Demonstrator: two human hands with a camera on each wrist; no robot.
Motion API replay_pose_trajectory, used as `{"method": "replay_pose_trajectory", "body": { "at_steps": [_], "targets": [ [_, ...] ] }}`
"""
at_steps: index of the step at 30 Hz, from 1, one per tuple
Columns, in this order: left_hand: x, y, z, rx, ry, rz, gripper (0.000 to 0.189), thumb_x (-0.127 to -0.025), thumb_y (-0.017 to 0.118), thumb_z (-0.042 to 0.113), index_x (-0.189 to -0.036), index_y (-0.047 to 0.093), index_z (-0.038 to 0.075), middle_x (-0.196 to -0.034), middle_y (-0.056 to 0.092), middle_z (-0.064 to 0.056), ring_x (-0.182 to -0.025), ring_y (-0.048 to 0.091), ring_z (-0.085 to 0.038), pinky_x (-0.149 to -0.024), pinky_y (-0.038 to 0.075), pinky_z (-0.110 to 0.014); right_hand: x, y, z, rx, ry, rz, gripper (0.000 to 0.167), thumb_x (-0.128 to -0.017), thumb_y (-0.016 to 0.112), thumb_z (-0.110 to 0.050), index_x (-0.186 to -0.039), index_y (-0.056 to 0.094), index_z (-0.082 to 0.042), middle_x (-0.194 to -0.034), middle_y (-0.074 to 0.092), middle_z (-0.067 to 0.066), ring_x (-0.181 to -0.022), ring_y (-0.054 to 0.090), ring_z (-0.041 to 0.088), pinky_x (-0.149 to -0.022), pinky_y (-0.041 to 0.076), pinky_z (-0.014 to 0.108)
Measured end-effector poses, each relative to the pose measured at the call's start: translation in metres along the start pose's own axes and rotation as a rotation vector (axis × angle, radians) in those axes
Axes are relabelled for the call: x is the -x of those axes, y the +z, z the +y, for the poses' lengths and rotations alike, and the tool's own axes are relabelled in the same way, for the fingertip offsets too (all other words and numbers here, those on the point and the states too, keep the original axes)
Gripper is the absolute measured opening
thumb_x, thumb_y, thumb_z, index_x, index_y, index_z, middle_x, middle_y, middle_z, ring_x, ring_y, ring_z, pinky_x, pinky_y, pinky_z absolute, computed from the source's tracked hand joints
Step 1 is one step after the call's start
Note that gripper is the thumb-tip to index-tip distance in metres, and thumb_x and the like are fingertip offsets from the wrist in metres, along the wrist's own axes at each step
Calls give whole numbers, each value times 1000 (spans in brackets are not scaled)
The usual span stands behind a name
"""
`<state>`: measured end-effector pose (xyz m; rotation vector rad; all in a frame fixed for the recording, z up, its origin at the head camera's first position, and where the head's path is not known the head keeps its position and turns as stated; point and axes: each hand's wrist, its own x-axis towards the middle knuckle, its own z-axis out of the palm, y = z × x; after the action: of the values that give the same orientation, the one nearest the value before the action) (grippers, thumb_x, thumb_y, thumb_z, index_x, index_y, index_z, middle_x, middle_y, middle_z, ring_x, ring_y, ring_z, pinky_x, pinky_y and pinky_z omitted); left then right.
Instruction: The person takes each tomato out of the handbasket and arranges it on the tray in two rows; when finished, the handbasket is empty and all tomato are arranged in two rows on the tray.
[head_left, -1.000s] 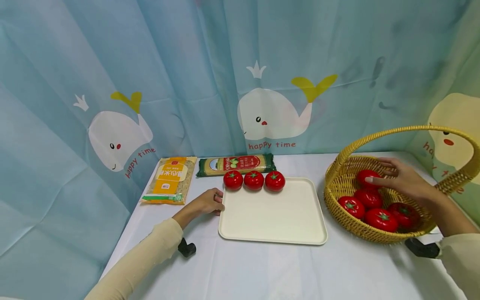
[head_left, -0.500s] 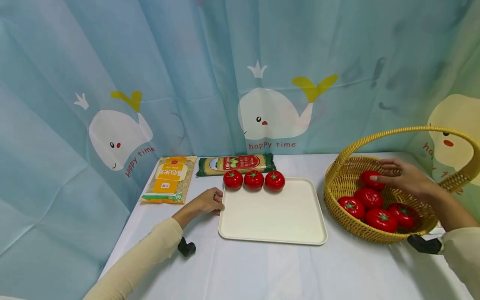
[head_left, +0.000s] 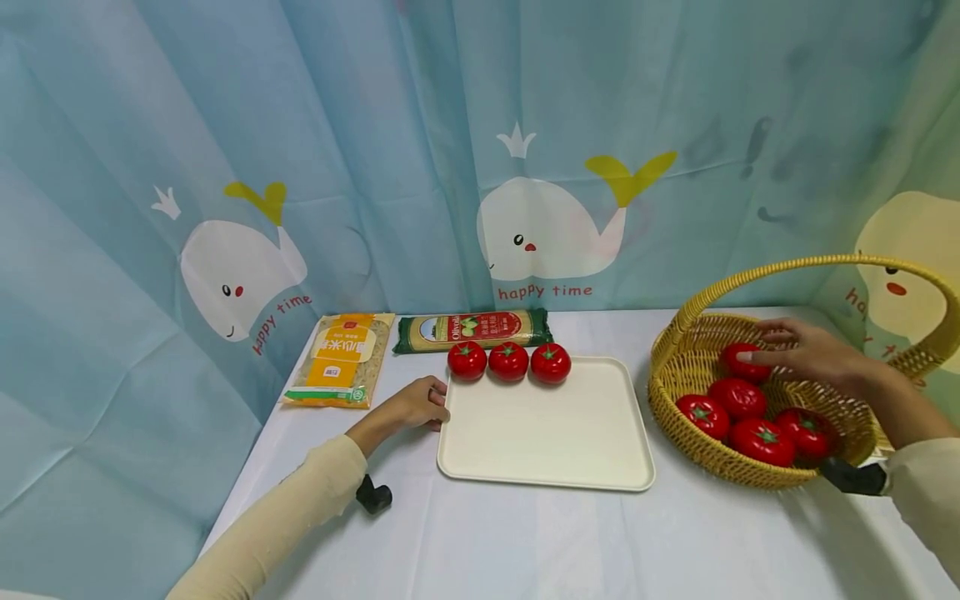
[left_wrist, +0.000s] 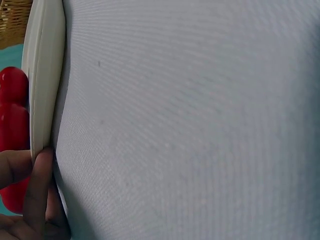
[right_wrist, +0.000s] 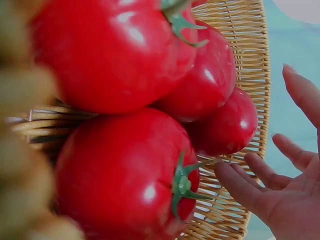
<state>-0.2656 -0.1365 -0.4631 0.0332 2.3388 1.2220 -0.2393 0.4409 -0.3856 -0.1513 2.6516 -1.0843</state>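
Note:
My left hand (head_left: 412, 404) pinches the left edge of a cream rectangular tray (head_left: 546, 433). In the left wrist view, thumb and fingers lie on either side of the tray's rim (left_wrist: 47, 85). Three red tomatoes (head_left: 508, 362) stand in a row along the tray's back edge. At the right, my right hand (head_left: 817, 358) reaches into a wicker basket (head_left: 678, 437) holding several tomatoes (head_left: 761, 440). Its thumb is beside the rearmost tomato (head_left: 737, 360), partly covering it. The right wrist view has the hand (right_wrist: 285, 195) with spread fingers, not closed round any tomato.
A bag of grain (head_left: 341, 360) lies at the back left, beside a green pack of pasta (head_left: 472, 330) behind the tray. The basket's tall handle (head_left: 810, 262) arches over the right arm. A blue whale-print curtain (head_left: 420, 150) hangs behind the white-covered table (head_left: 525, 542).
My right hand has shifted slightly within the basket, and the rearmost tomato sits a little farther right than a second ago. My left hand and the tray have stayed put.

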Motion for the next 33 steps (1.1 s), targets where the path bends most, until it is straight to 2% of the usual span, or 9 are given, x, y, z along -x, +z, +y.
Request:
{"method": "replay_pose_trajectory", "body": {
  "at_steps": [2, 3, 9, 12, 18, 25, 29, 33],
  "targets": [
    [0, 0, 0, -3, -4, 1, 44, -84, 70, -2, -125, 52, -2, -96, 57, -10, -75, 61, -16, -68, 61, -26, -1, -2, 0, -1, 0, -18, 74, -102, 58, -25, -148, 17, 15, -144, 27, 46, -120, 50, 56, -83, 60, 49],
    [0, 0, 1, -6, -4, 2, 44, -84, 70, -2, -125, 52, -2, -96, 57, -10, -75, 62, -16, -68, 61, -26, -2, -3, 0, -2, 5, -26, 74, -102, 58, -25, -148, 16, 15, -144, 27, 47, -120, 49, 57, -84, 60, 50],
    [0, 1, 1, -13, -5, -1, 44, -85, 70, -1, -125, 52, -2, -97, 57, -10, -75, 62, -16, -68, 61, -26, -7, -11, -4, 6, 14, -73, 74, -102, 57, -26, -148, 15, 14, -145, 27, 46, -121, 51, 55, -86, 60, 51],
    [0, 1, 1, -11, -11, 0, 44, -85, 70, -1, -125, 52, -2, -97, 57, -10, -74, 62, -16, -68, 61, -26, -9, -14, -5, 21, 27, -99, 77, -102, 57, -27, -149, 13, 15, -146, 26, 48, -123, 49, 57, -89, 58, 54],
    [-2, 1, 0, -19, -15, 5, 44, -85, 70, 0, -125, 52, -1, -97, 57, -10, -74, 62, -16, -68, 61, -26, -14, -14, 3, 57, 39, -122, 80, -101, 57, -31, -149, 13, 15, -145, 28, 47, -124, 45, 59, -91, 56, 59],
    [-1, 0, 0, 0, -8, 0, 43, -84, 70, -2, -124, 52, -2, -94, 56, -10, -73, 61, -16, -67, 61, -26, -26, -8, 12, -8, 74, -180, 83, -99, 62, -31, -151, 14, 13, -147, 27, 43, -122, 53, 49, -92, 57, 55],
    [-1, 0, 1, 8, -7, -2, 44, -84, 70, -2, -124, 52, -2, -94, 56, -10, -74, 61, -16, -67, 62, -26, -29, -4, 9, 27, 72, -194, 82, -99, 62, -31, -150, 16, 14, -146, 28, 43, -124, 51, 51, -92, 58, 54],
    [-1, -1, 1, -3, -12, -1, 44, -84, 71, -1, -124, 52, -1, -95, 56, -9, -74, 61, -16, -68, 61, -26, -33, -2, 9, 27, 64, -201, 78, -99, 61, -30, -150, 20, 13, -144, 33, 41, -122, 54, 47, -92, 58, 52]
  ]
}}
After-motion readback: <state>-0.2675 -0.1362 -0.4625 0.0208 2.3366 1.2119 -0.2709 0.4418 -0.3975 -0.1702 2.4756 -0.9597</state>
